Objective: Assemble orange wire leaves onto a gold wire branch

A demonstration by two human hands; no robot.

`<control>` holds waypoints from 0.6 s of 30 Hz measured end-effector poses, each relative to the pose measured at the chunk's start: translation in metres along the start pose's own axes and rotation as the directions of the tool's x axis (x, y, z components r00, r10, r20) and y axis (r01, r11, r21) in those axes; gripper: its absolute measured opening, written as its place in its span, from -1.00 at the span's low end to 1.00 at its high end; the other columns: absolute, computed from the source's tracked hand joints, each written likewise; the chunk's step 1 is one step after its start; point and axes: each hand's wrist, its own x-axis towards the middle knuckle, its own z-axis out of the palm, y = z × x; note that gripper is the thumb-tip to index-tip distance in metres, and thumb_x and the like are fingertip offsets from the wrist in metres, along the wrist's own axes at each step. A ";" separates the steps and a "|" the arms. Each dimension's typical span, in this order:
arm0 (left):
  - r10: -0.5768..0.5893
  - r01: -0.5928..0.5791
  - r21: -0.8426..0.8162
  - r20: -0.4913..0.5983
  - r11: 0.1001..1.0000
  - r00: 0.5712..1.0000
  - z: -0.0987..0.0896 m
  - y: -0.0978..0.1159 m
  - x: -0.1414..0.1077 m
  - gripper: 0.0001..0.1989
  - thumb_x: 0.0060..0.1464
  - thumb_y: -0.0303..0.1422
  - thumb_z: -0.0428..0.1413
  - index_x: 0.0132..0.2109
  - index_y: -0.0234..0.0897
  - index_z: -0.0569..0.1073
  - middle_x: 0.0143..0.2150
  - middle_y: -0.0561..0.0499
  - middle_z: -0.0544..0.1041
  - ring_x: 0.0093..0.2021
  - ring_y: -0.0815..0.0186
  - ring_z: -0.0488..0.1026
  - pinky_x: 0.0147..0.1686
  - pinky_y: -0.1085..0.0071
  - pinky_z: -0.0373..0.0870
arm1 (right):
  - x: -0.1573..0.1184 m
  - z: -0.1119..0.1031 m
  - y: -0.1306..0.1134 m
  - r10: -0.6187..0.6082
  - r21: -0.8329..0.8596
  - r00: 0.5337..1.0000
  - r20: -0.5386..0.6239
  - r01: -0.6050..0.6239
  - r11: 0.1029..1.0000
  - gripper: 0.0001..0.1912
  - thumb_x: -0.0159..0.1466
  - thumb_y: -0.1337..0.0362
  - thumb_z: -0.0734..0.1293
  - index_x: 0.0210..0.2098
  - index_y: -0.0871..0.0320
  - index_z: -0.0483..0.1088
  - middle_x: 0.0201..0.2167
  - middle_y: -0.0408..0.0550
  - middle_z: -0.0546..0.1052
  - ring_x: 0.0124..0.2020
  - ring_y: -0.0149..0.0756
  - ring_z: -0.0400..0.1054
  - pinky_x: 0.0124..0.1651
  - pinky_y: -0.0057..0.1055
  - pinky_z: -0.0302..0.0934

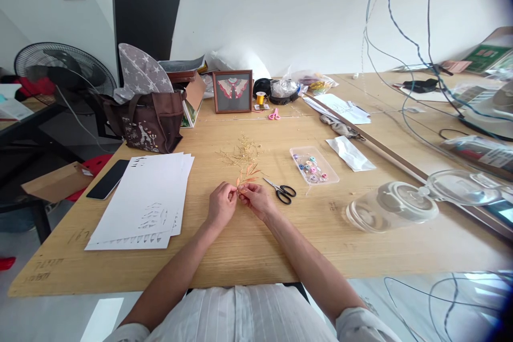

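Observation:
My left hand (221, 204) and my right hand (255, 199) meet above the wooden table (256, 246), their fingertips pinching the thin stem of a small orange leaf sprig (246, 174). The stem's lower part is hidden by my fingers. A wispy spray of golden wire or dried stems (240, 152) rises from the sprig and spreads over the table just beyond my hands. Black-handled scissors (282, 191) lie open-bladed a little to the right of my right hand.
A clear tray of small colored spools (313, 165) sits to the right. Left of my hands lies a stack of white paper sheets (140, 203), with a black phone (107, 179) beyond it. A clear plastic container (390, 207) stands at right, with a framed picture (232, 91) at the back.

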 end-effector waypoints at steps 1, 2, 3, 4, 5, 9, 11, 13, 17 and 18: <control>0.039 -0.038 0.043 -0.022 0.998 0.999 0.000 0.002 -0.001 -0.90 -0.01 -0.50 0.02 -0.44 -0.29 0.39 -0.47 0.01 0.41 -0.42 0.35 0.34 -0.37 0.43 0.24 | 0.000 0.000 0.000 0.007 0.026 1.000 0.003 -0.007 1.000 -0.70 -0.17 0.19 0.47 -0.62 0.21 0.31 -0.72 -0.26 0.30 -0.67 -0.56 0.09 -0.59 -0.55 -0.08; 0.061 -0.059 0.058 -0.033 0.997 0.998 0.001 0.003 -0.001 -0.90 0.00 -0.50 0.01 -0.43 -0.28 0.39 -0.46 0.00 0.41 -0.40 0.34 0.34 -0.35 0.42 0.24 | 0.000 0.001 0.000 0.008 0.045 1.000 0.006 -0.008 0.999 -0.70 -0.18 0.19 0.48 -0.62 0.20 0.31 -0.71 -0.26 0.30 -0.67 -0.56 0.09 -0.58 -0.55 -0.07; 0.065 -0.064 0.044 -0.037 0.997 0.997 0.001 0.004 -0.001 -0.90 0.00 -0.50 0.01 -0.41 -0.28 0.40 -0.44 0.00 0.41 -0.39 0.34 0.34 -0.34 0.42 0.24 | 0.000 0.001 -0.001 0.000 0.054 1.000 0.012 0.000 0.999 -0.70 -0.18 0.19 0.48 -0.62 0.20 0.30 -0.71 -0.25 0.30 -0.67 -0.56 0.09 -0.58 -0.55 -0.07; 0.053 -0.053 0.009 -0.037 0.999 0.998 0.000 0.005 -0.001 -0.91 0.00 -0.50 0.01 -0.39 -0.28 0.40 -0.42 -0.01 0.41 -0.37 0.34 0.34 -0.33 0.42 0.24 | 0.000 0.000 -0.001 -0.011 0.055 1.000 0.016 0.011 0.998 -0.70 -0.18 0.19 0.48 -0.62 0.20 0.30 -0.71 -0.25 0.30 -0.67 -0.56 0.09 -0.58 -0.55 -0.07; 0.022 -0.024 -0.049 -0.028 0.999 0.999 0.000 0.005 0.000 -0.92 0.00 -0.48 0.03 -0.36 -0.28 0.41 -0.38 -0.02 0.42 -0.36 0.34 0.34 -0.32 0.43 0.25 | 0.000 0.000 -0.002 -0.024 0.048 1.000 0.017 0.023 0.999 -0.69 -0.17 0.18 0.48 -0.62 0.20 0.30 -0.71 -0.24 0.30 -0.66 -0.56 0.10 -0.58 -0.54 -0.07; -0.229 0.302 -0.446 0.211 0.843 0.950 -0.003 0.004 0.004 -0.81 -0.04 -0.36 0.10 -0.23 -0.30 0.42 -0.28 -0.05 0.45 -0.33 0.34 0.38 -0.41 0.48 0.24 | 0.000 -0.002 -0.003 -0.083 -0.009 0.997 -0.004 0.083 0.996 -0.67 -0.14 0.14 0.47 -0.63 0.20 0.29 -0.69 -0.23 0.30 -0.66 -0.55 0.09 -0.58 -0.53 -0.09; -0.309 0.500 -0.586 0.399 0.638 0.863 -0.005 0.002 0.006 -0.76 0.00 -0.25 0.07 -0.25 -0.34 0.42 -0.34 -0.05 0.46 -0.39 0.38 0.37 -0.50 0.51 0.19 | 0.001 -0.003 -0.002 -0.113 -0.056 0.994 -0.008 0.112 0.992 -0.67 -0.12 0.11 0.45 -0.62 0.20 0.29 -0.68 -0.23 0.30 -0.66 -0.55 0.08 -0.57 -0.52 -0.10; -0.346 0.616 -0.632 0.510 0.470 0.788 -0.007 0.001 0.007 -0.71 0.01 -0.19 0.06 -0.32 -0.38 0.43 -0.42 -0.03 0.44 -0.48 0.43 0.34 -0.56 0.53 0.12 | 0.002 -0.004 0.000 -0.138 -0.123 0.990 -0.020 0.135 0.983 -0.67 -0.09 0.10 0.43 -0.60 0.21 0.30 -0.68 -0.24 0.27 -0.66 -0.55 0.05 -0.58 -0.52 -0.13; -0.363 0.718 -0.629 0.622 0.297 0.694 -0.011 -0.002 0.009 -0.73 -0.10 -0.22 0.18 -0.41 -0.40 0.43 -0.51 0.02 0.39 -0.55 0.50 0.28 -0.59 0.55 0.07 | 0.004 -0.007 0.003 -0.176 -0.261 0.983 -0.054 0.156 0.953 -0.68 -0.04 0.08 0.40 -0.58 0.21 0.30 -0.68 -0.26 0.23 -0.67 -0.56 -0.03 -0.59 -0.51 -0.20; -0.356 0.731 -0.627 0.641 0.270 0.680 -0.012 -0.002 0.009 -0.73 -0.13 -0.24 0.20 -0.42 -0.40 0.43 -0.52 0.03 0.39 -0.56 0.51 0.27 -0.59 0.55 0.07 | 0.004 -0.007 0.003 -0.180 -0.274 0.982 -0.052 0.160 0.949 -0.68 -0.03 0.08 0.39 -0.58 0.21 0.30 -0.68 -0.26 0.23 -0.67 -0.56 -0.03 -0.59 -0.51 -0.20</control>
